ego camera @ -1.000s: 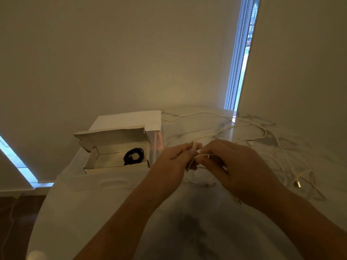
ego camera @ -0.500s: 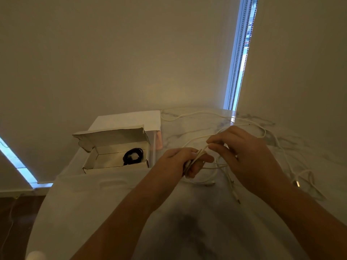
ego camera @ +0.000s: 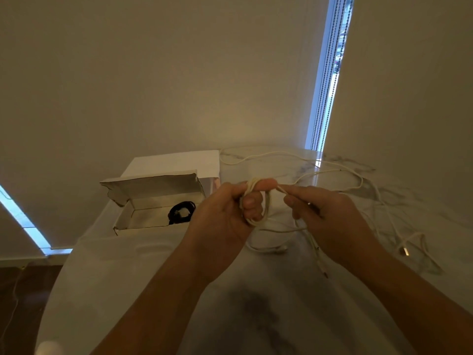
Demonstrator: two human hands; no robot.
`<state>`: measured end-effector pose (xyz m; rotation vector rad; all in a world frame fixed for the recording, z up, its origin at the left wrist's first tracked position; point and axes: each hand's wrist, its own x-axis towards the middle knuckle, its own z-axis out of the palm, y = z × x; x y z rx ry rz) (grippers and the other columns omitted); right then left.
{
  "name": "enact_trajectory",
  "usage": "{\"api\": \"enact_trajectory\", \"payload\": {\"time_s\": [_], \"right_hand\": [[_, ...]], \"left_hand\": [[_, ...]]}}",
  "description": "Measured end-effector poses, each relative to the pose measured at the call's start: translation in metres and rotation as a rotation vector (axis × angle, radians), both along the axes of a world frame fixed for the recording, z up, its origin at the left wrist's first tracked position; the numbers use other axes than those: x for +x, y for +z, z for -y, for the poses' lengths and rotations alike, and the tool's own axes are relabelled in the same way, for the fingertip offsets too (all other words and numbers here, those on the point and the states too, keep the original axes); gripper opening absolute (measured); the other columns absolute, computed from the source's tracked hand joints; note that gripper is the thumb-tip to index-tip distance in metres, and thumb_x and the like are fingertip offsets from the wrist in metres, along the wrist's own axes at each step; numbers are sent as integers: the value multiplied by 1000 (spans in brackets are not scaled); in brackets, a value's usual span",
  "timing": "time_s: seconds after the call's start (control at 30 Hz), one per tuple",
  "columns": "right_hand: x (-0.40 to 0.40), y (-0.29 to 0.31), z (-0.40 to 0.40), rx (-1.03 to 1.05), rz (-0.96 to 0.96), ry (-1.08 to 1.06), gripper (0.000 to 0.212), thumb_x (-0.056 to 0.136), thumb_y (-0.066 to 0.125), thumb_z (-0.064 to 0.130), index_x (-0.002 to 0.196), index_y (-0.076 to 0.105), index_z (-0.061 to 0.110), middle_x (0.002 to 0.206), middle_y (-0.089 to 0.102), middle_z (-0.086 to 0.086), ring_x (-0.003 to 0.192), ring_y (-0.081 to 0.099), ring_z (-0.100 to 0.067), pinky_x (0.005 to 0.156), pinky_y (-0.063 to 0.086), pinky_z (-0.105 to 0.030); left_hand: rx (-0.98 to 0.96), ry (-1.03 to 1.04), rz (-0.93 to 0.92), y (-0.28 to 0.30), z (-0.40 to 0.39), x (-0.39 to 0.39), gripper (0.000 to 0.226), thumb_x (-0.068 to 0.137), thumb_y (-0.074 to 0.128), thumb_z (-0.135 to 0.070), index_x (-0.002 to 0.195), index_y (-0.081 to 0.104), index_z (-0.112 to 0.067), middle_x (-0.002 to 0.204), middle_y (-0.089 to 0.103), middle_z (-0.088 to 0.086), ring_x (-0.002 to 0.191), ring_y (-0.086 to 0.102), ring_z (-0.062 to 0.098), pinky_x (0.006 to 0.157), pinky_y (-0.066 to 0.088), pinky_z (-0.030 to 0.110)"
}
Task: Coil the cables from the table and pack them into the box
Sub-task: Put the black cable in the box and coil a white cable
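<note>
The room is dim, with plain pale walls that meet in a corner behind the desk. In this corner there is a narrow window strip [ego camera: 330, 73], bright with daylight, and thin bead cords hang down in front of it. A second bright strip [ego camera: 23, 221] runs slanted low on the left wall, close to the dark floor [ego camera: 18, 298].

The desk [ego camera: 133, 290] has a glossy white marble top with grey veins, and its near-left edge is rounded. The light of the window is reflected on the far part of it.

On the far left part of the desk stands a small white cardboard box [ego camera: 143, 219], its lid open and standing up at the back. Inside it, at the right end, lies a coiled black cable [ego camera: 180, 213].

Both hands are raised over the middle of the desk. The left hand [ego camera: 225, 216] is curled and holds several loops of a white cable [ego camera: 266, 203], wound around its fingers. The right hand [ego camera: 330, 221] pinches the same cable just beside the loops, with the fingers bent around it. From there the cable runs back across the desk in long loose curves toward the window corner.

More white cables [ego camera: 409, 242] lie tangled on the right part of the desk, and one metal plug [ego camera: 404, 251] shows there.
</note>
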<state>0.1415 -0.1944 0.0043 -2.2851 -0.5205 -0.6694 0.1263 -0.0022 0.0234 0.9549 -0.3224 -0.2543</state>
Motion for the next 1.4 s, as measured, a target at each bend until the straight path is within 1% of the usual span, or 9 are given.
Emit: {"api": "enact_trajectory", "payload": {"time_s": [0.17,0.3,0.57,0.7,0.87,1.0,1.17,1.3,1.4], "right_hand": [[-7,-5,-11,-73,-74,58,17,99,52,33,96,60,47,62,58,17,66,58,6,59,40,-6],[-11,-7,-15,-175,-124,85,29,99,44,37,122,61,38,66,58,17,73,58,3,62,43,-10],[-20,-4,-19,-276,-198,156,39,100,46,40,139,51,40,73,57,25,67,46,26,66,32,2],[-29,2,-22,-357,-207,198,38,100,44,45,136,54,40,59,41,33,66,49,21,65,35,-1],[-36,11,-19,-421,-179,231,37,100,39,48,134,53,41,62,55,22,64,58,2,70,47,-11],[-38,16,-16,-455,-138,247,25,100,40,46,113,61,39,63,58,14,60,57,-5,60,43,-15],[-40,16,-16,-510,-80,230,15,94,40,48,82,42,40,57,44,15,52,45,-4,53,27,-13],[-35,15,-14,-468,-10,199,10,90,42,49,82,36,46,57,40,20,50,44,0,53,31,-10],[-29,16,-9,-444,38,134,16,88,47,54,81,49,40,60,44,21,54,45,0,52,37,-15]], "left_hand": [[-116,100,-30,2,-5,4,43,102,33,-18,124,58,9,72,44,0,65,42,8,67,38,25],[-158,190,-43,4,-7,4,43,98,42,-21,128,56,7,77,47,2,70,45,9,73,40,26],[-232,362,-72,3,-16,9,37,104,43,-17,132,54,6,86,57,5,77,56,9,77,51,21],[-232,396,-78,2,-10,8,35,104,44,-13,131,54,7,89,61,8,78,59,10,80,53,21],[-223,401,-64,-1,-6,7,33,103,44,-11,128,56,6,89,62,8,79,61,11,80,54,23],[-72,450,-9,-5,0,6,29,101,48,-11,123,62,2,90,64,7,84,61,13,86,52,27],[467,485,175,-11,7,0,38,104,46,-25,84,77,-37,87,69,6,88,64,18,92,53,40],[763,403,220,-12,8,-5,33,103,46,-29,82,71,-26,89,72,12,90,67,25,88,53,34],[867,335,188,-11,8,-4,31,103,45,-23,91,72,-14,76,69,5,74,66,8,73,52,16]]}}
